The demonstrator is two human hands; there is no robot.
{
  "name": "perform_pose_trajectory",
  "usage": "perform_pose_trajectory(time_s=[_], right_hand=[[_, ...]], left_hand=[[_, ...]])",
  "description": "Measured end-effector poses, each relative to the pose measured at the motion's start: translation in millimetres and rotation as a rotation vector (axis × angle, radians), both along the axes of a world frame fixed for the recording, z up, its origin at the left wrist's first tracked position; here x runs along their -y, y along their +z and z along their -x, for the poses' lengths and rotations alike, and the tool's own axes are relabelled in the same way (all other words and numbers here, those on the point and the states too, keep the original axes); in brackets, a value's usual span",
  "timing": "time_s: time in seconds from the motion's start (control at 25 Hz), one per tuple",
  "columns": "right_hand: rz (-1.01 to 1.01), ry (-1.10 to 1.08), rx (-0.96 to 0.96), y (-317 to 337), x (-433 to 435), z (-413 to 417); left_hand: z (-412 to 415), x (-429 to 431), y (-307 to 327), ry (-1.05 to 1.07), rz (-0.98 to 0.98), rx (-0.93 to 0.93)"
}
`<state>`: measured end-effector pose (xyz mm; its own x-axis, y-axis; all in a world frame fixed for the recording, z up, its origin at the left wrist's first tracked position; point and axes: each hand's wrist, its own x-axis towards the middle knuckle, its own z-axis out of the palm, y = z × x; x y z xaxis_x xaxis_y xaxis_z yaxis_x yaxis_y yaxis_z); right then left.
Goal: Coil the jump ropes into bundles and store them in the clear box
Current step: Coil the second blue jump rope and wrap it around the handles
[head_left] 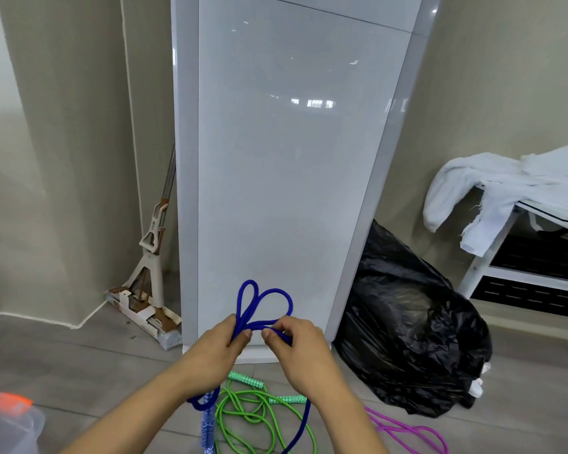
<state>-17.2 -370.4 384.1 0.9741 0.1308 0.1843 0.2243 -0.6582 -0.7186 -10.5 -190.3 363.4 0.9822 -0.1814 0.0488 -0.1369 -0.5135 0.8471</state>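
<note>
A blue jump rope stands in two loops above my hands, held up in front of a white panel. My left hand grips the gathered strands at the base of the loops. My right hand pinches the rope just to the right of it. The rest of the blue rope hangs down to the floor with its patterned handle below my left arm. A green jump rope lies loose on the floor under my hands. A purple jump rope lies at the lower right. The clear box shows at the bottom left corner.
A tall glossy white panel stands straight ahead. A full black rubbish bag sits to its right on the floor. A white rack draped with pale cloth is at the far right. A squeeze mop leans at the left wall.
</note>
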Motion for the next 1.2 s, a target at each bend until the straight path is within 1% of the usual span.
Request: perform_pose_trajectory(time_s=[0.12,0.16,0.2,0.24,0.36,0.4,0.48,0.56,0.6,0.64,0.72,0.8,1.0,1.12,1.2], right_hand=[[0.004,-0.031,-0.005,2,8,-2],[0.012,-0.048,-0.007,2,12,-3],[0.022,-0.070,-0.008,3,15,-4],[0.030,-0.094,-0.012,3,19,-5],[0.078,-0.187,-0.022,5,31,-5],[0.108,-0.207,-0.031,5,35,-5],[0.190,-0.224,-0.066,5,41,-4],[0.288,-0.221,-0.090,1,43,-5],[0.290,-0.216,-0.089,0,42,-6],[0.239,-0.210,-0.090,0,39,-6],[0.057,-0.179,-0.084,3,27,-4],[-0.050,-0.149,-0.047,6,12,0],[-0.106,-0.111,0.068,13,-15,9],[-0.170,-0.048,0.019,13,-25,12],[-0.098,-0.018,0.003,6,-27,10]], left_hand=[[-7,-14,-4,0.144,-0.050,0.019],[-10,-19,-4,0.207,-0.035,0.017],[-14,-23,-5,0.284,0.016,0.006],[-18,-28,-5,0.375,0.109,-0.021],[-28,-38,-3,0.617,0.521,-0.150],[-30,-41,-2,0.674,0.619,-0.162],[-29,-45,1,0.781,0.702,-0.138],[-28,-47,3,0.853,0.707,-0.128],[-27,-46,3,0.836,0.724,-0.147],[-26,-43,2,0.777,0.757,-0.175],[-21,-33,4,0.628,0.809,-0.225],[-13,-19,9,0.511,0.814,-0.258],[11,16,24,0.317,0.787,-0.284],[19,31,27,0.318,0.851,-0.307],[21,37,27,0.350,0.884,-0.300]])
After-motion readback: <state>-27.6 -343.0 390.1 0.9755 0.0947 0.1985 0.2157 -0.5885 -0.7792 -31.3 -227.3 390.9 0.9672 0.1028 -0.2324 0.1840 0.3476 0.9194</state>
